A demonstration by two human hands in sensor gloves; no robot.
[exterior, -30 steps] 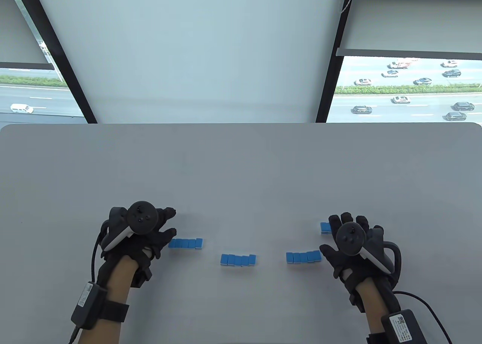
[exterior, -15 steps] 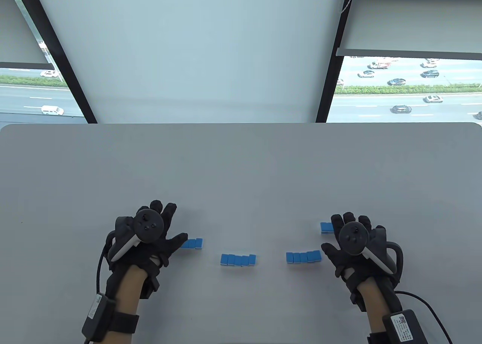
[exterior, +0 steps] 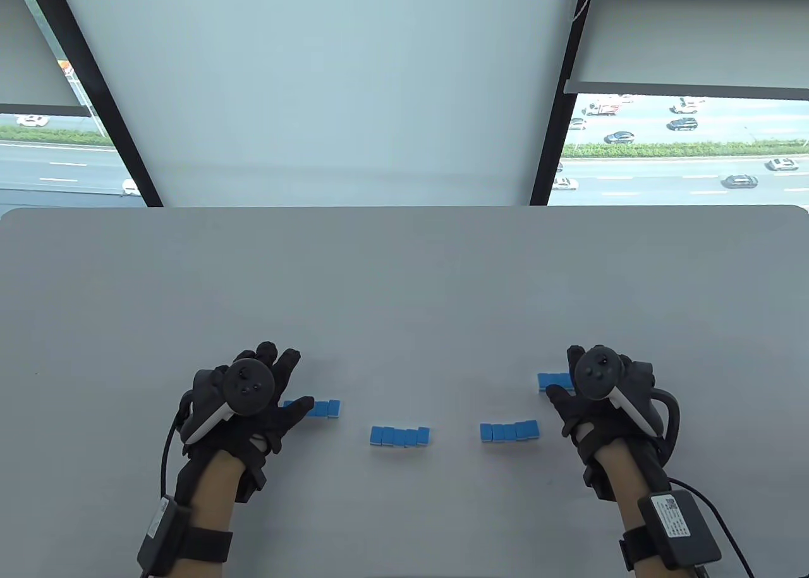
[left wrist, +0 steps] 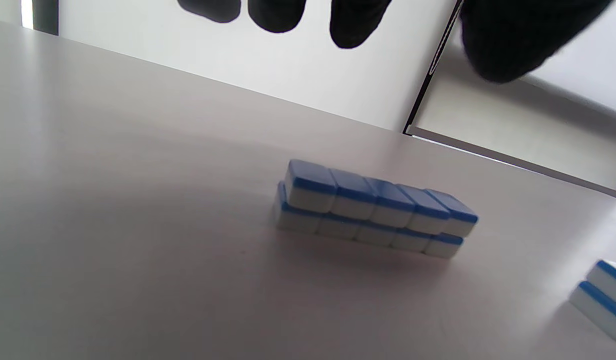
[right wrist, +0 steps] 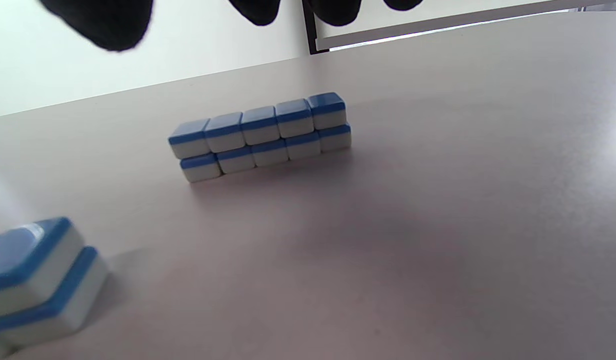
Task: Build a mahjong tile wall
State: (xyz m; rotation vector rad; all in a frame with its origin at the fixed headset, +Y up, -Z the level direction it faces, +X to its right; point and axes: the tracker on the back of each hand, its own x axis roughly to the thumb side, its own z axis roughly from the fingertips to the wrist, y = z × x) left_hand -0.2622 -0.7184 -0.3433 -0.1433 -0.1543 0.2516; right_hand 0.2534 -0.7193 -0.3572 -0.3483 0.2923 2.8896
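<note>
Blue-and-white mahjong tiles stand in short two-layer stacks on the grey table (exterior: 404,274). In the table view the left stack (exterior: 321,408) lies under my left hand's thumb. A middle stack (exterior: 400,436) and a right-middle stack (exterior: 509,431) stand free. The far-right stack (exterior: 554,381) is partly hidden by my right hand (exterior: 565,372). My left hand (exterior: 291,382) hovers open. In the left wrist view the fingers (left wrist: 358,20) hang above the left stack (left wrist: 373,207) without touching. In the right wrist view the fingertips (right wrist: 103,20) hang above the far-right stack (right wrist: 260,135).
The end of a neighbouring stack (left wrist: 603,295) shows at the right edge of the left wrist view. Another stack end (right wrist: 33,280) shows at the bottom left of the right wrist view. The table's far edge (exterior: 404,209) meets a window wall.
My left hand has moved right, and its thumb now covers the left stack's near end. My right hand has moved forward and turned, so more of the far-right stack shows.
</note>
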